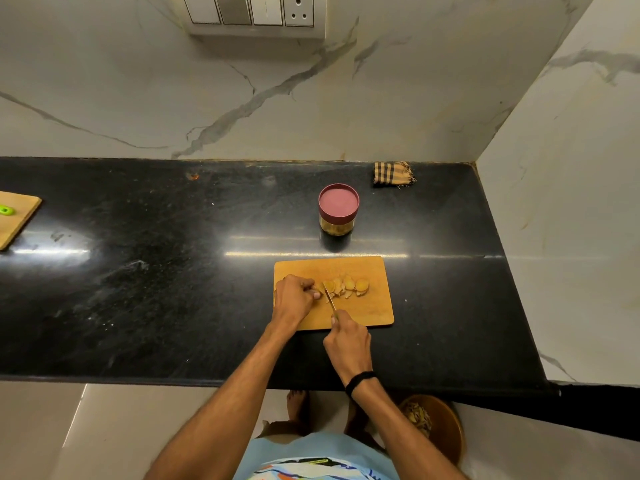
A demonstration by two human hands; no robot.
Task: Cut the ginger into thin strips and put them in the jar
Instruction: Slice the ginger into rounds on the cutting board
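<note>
Left hand: fingers curled, pinning the ginger on the board.
Right hand: wrapped round the knife, blade at the slices' left end.
Jar: lidded, behind the board.

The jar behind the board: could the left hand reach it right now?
Probably yes: nothing stands between the cutting board and the jar, though the left hand is holding the ginger.

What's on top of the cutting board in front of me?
Sliced ginger lies on the cutting board, with the knife, held by the right hand, cutting it. The left hand grips its end, covering that part.
</note>
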